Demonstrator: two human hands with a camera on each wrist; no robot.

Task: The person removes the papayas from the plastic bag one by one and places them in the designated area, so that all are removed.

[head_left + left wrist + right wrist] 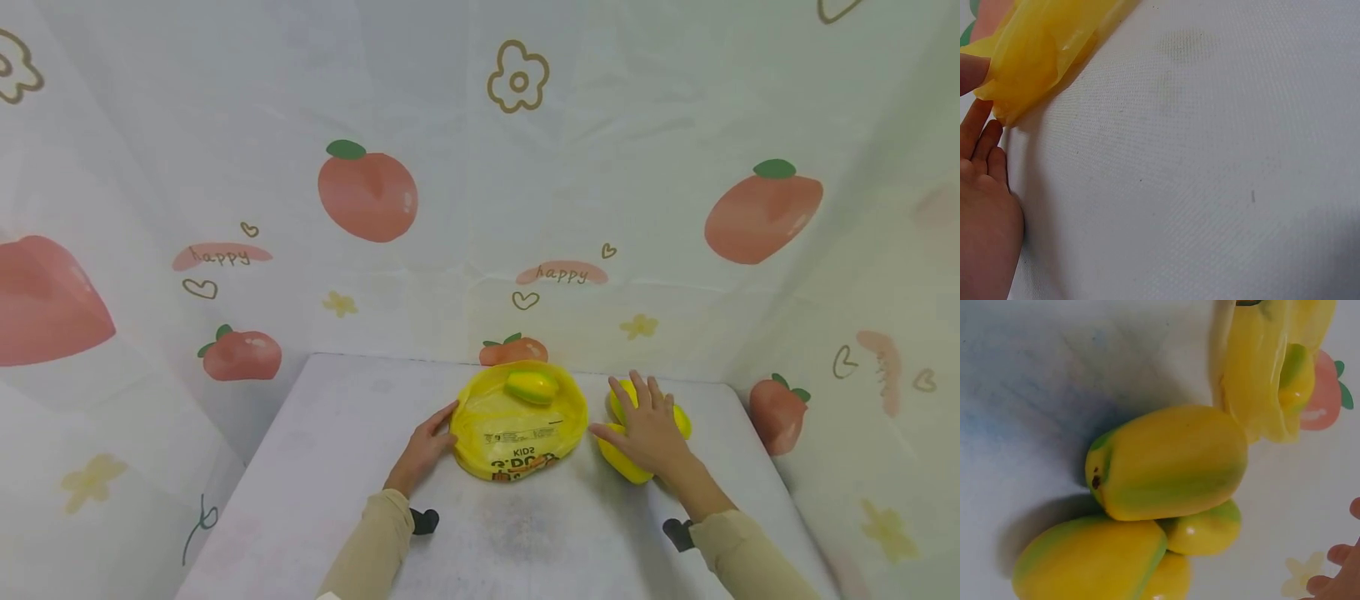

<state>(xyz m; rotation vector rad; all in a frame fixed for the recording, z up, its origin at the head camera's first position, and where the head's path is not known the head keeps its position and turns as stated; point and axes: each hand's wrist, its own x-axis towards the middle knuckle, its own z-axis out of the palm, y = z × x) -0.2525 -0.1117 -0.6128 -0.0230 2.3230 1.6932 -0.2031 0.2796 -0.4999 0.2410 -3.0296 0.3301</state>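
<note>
A yellow plastic bag (480,417) with dark print lies with its mouth spread wide near the back of the table. One yellow-green mango (532,387) rests inside it. My left hand (423,454) pinches the bag's left rim, thumb on one side and fingers on the other, as the left wrist view also shows. Above a cluster of mangoes to the bag's right, my right hand (656,437) is spread with straight fingers and holds nothing. It partly hides them in the head view. In the right wrist view several mangoes lie together, the nearest mango (1169,464) in full sight.
The white table (315,500) ends at a fabric backdrop (450,292) printed with red fruit, flowers and hearts, which also hangs along both sides. A dark heart-shaped piece (425,522) shows by the left wrist, and a similar dark piece (678,534) by the right.
</note>
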